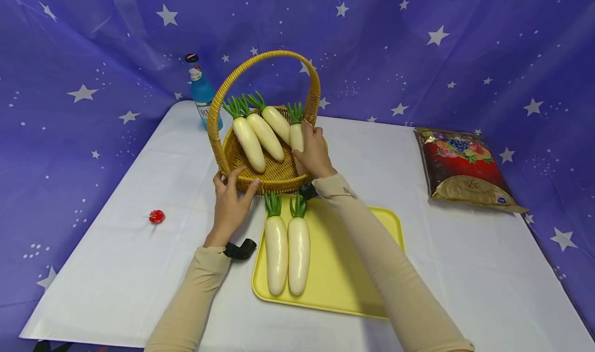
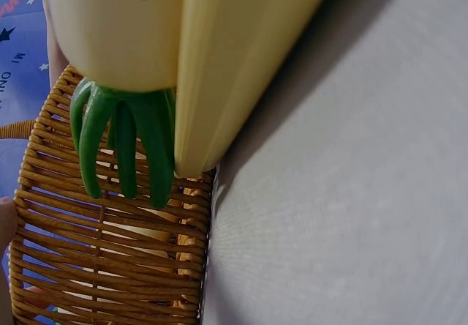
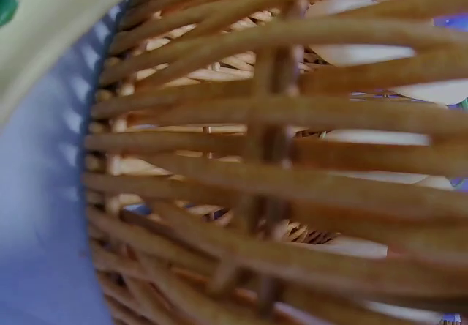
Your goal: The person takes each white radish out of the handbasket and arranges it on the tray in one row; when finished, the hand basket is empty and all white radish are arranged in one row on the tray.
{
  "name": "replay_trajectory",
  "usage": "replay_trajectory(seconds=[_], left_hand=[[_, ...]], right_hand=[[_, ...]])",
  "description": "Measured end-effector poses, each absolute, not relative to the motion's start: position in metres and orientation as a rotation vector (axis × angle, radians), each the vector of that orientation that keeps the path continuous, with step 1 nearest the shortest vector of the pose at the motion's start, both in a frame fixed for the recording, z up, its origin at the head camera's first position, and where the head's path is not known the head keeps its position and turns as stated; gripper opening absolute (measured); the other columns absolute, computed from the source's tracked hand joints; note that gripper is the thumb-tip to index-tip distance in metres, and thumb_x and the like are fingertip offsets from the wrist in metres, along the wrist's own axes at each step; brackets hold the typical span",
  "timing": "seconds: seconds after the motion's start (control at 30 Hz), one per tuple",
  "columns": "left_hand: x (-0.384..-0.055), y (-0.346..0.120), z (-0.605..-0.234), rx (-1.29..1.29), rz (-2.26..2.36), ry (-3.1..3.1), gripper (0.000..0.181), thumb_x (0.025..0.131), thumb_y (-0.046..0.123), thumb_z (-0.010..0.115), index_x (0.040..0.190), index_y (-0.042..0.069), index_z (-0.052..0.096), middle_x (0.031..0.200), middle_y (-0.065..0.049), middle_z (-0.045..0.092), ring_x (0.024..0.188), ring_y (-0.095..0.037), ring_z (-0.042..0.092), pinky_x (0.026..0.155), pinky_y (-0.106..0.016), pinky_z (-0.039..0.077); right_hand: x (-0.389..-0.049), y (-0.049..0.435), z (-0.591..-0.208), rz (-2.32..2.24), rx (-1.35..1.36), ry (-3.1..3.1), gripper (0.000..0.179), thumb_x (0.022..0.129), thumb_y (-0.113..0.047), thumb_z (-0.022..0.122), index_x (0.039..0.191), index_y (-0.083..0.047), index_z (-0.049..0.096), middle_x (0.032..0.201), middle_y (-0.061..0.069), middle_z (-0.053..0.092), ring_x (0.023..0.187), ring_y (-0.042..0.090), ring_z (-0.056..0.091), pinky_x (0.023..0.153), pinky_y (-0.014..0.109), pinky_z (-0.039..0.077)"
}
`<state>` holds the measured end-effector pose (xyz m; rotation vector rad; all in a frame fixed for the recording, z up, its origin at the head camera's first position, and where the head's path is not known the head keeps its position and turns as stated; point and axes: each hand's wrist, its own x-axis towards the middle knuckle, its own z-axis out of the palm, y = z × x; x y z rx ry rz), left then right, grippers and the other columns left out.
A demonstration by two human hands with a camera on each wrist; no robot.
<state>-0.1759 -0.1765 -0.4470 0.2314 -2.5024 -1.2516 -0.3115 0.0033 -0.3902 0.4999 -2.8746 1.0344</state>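
In the head view, my right hand (image 1: 316, 153) reaches over the front of the wicker basket (image 1: 279, 186) and grips a white radish (image 1: 296, 136) with green leaves, which lies at the basket's right side. Several more white radishes (image 1: 248, 142) lean inside, leaves toward the back. My left hand (image 1: 231, 204) holds the basket's front-left rim, thumb and fingers spread along it. Two radishes (image 1: 277, 254) lie side by side on the yellow tray (image 1: 344, 274), leaves toward the basket. Close up, the right wrist view shows only woven basket wall (image 3: 270, 142) and tray edge; that hand is hidden there.
Behind the basket's left side stands a blue bottle (image 1: 203, 96) with a black cap. A red wrapped candy (image 1: 157, 216) lies on the white tablecloth at left. A dark red and gold bag (image 1: 465, 168) lies at right. The basket's tall handle (image 1: 279, 53) arches overhead.
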Motion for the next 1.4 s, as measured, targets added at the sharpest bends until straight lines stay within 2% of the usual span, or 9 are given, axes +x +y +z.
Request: replay_trajectory(seconds=[0.23,0.6,0.83,1.13,1.4], left_hand=[[-0.175,-0.176,-0.447,0.225,-1.244,-2.493,0.054,0.085,0.054,0.052,0.13,0.026,0.042,0.141,-0.027,0.012,0.127,-0.044,0.027,0.091,-0.058,0.034],[-0.175,-0.175,-0.446,0.216,-1.246,-2.497,0.052,0.085,0.052,0.053,0.13,0.027,0.042,0.141,-0.03,0.011,0.126,-0.046,0.027,0.092,-0.059,0.033],[-0.175,-0.176,-0.446,0.222,-1.242,-2.501,0.052,0.085,0.053,0.052,0.13,0.027,0.042,0.141,-0.029,0.011,0.126,-0.045,0.027,0.091,-0.058,0.034],[-0.176,-0.177,-0.447,0.222,-1.241,-2.496,0.054,0.085,0.054,0.052,0.13,0.026,0.042,0.141,-0.029,0.012,0.127,-0.046,0.026,0.091,-0.059,0.034],[-0.175,-0.177,-0.448,0.225,-1.249,-2.5,0.054,0.085,0.055,0.051,0.13,0.028,0.041,0.142,-0.028,0.01,0.128,-0.045,0.025,0.09,-0.059,0.034]], right_hand=[[-0.312,0.003,-0.391,0.99,0.517,-2.865,0.073,0.082,-0.015,0.066,0.142,-0.011,0.025,0.126,0.025,0.04,0.115,0.036,0.044,0.092,0.044,0.041],[-0.31,0.007,-0.389,1.139,0.484,-2.859,0.067,0.083,-0.012,0.063,0.141,-0.017,0.03,0.126,0.022,0.038,0.111,0.035,0.042,0.087,0.045,0.041],[-0.312,0.011,-0.387,1.423,0.458,-2.776,0.062,0.083,-0.012,0.061,0.138,-0.022,0.035,0.122,0.02,0.039,0.105,0.032,0.046,0.078,0.044,0.048],[-0.317,0.021,-0.383,1.8,0.457,-2.687,0.049,0.087,-0.013,0.059,0.132,-0.025,0.045,0.13,0.014,0.043,0.114,0.032,0.05,0.084,0.044,0.048],[-0.32,0.027,-0.379,2.052,0.395,-2.571,0.05,0.085,-0.007,0.06,0.13,-0.023,0.048,0.129,0.014,0.042,0.116,0.028,0.048,0.091,0.042,0.045]])
